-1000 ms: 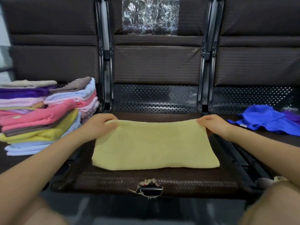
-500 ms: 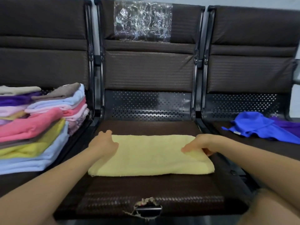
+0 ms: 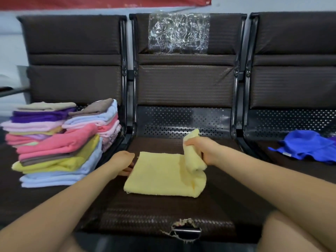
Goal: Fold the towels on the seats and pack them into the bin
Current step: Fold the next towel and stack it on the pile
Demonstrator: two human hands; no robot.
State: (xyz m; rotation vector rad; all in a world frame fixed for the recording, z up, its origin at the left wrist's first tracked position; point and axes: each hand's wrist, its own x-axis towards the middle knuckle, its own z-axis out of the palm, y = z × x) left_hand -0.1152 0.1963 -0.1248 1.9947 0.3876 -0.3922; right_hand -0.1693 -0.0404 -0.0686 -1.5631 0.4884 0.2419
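Your right hand is clenched on the right end of the pale yellow terry towel, lifting that end up off the cushion so it stands curled above the rest. Your left hand lies at the towel's left edge, fingers loose and pressing there rather than gripping. The towel sits on the dark brown padded middle seat, straight ahead of you between both hands, its long axis running left to right. So the raised end has to travel leftward, toward your left hand, to lay the next fold. Left of that hand, the stack of folded towels in mixed colours fills the neighbouring seat; a crumpled blue cloth waits on the right seat. No bin is in view.
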